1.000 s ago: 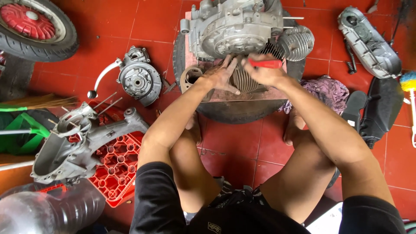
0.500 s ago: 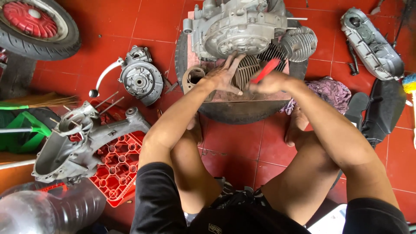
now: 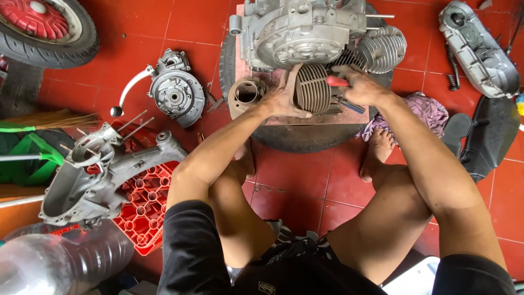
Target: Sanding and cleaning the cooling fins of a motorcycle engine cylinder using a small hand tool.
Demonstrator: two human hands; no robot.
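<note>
We see the left hand (image 3: 284, 98) lying flat, its fingers spread wide open, against the side of the dark ribbed metal cylinder (image 3: 312, 88), touching it but not gripping. The cylinder lies on its side just right of these fingers, on a board that rests on a black tyre (image 3: 295, 136). The right hand (image 3: 363, 87) is curled closed around a red-handled tool (image 3: 337, 81), whose handle sticks out left of the knuckles, at the other side of the cylinder. Above both sets of fingers stands the grey cast-metal engine block (image 3: 300, 33). Left of the left fingers sits a rusty brown round sleeve (image 3: 245, 94).
</note>
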